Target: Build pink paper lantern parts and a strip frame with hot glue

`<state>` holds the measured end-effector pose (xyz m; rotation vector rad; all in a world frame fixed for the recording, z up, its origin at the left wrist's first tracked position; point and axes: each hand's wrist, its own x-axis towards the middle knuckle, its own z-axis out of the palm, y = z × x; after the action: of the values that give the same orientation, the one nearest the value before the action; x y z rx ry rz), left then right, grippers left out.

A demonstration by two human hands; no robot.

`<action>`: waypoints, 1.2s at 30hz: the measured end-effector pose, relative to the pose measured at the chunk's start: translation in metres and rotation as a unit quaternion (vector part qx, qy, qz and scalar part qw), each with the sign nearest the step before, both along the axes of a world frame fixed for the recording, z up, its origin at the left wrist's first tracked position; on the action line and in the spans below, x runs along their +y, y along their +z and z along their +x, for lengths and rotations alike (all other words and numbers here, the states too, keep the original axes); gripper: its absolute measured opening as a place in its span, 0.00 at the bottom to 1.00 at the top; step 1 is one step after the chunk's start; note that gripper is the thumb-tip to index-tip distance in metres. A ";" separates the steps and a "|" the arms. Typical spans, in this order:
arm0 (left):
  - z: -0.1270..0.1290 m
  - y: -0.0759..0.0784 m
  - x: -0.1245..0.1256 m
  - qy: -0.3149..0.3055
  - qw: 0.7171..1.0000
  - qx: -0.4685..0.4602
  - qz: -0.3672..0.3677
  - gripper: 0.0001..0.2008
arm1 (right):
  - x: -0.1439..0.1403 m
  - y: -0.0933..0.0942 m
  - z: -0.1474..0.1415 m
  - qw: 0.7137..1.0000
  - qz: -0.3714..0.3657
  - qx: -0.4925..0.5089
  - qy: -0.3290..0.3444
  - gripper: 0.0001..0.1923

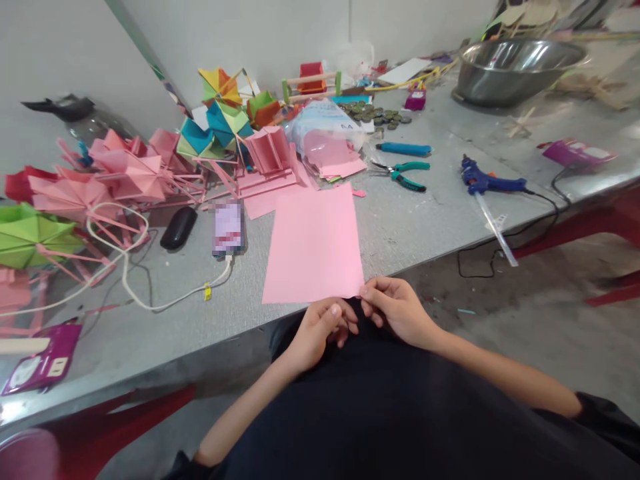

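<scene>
A flat pink paper sheet (313, 247) lies on the grey table (410, 220), its near edge at the table's front edge. My right hand (400, 312) pinches the sheet's near right corner between thumb and fingers. My left hand (320, 330) sits just below the table edge beside the right hand, fingers curled, thumb up; nothing shows in its grasp. Both hands rest over my dark lap.
Folded pink, green and multicoloured paper models (125, 173) crowd the left and back. A phone (229, 228) on a white cable, black mouse (178, 227), pliers (403, 172), blue glue gun (487, 181), steel bowl (515, 67) and coins (375, 115) lie around.
</scene>
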<state>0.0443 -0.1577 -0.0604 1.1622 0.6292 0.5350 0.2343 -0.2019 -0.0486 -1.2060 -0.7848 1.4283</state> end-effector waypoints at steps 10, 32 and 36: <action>0.044 0.052 0.022 0.106 0.969 -0.187 -0.119 0.29 | 0.045 0.061 0.010 0.984 0.173 -0.012 0.044 0.16; 0.028 0.016 0.052 0.479 0.789 0.082 0.375 0.21 | 0.081 0.000 -0.002 0.983 0.171 -0.026 0.067 0.25; 0.030 0.027 0.049 0.464 0.806 0.059 0.364 0.21 | 0.087 -0.006 -0.007 0.982 0.185 -0.025 0.011 0.25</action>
<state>0.0741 -0.1089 -0.0331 1.5660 1.1635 1.6637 0.2271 -0.1149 -0.0542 -0.9498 -1.0491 1.2057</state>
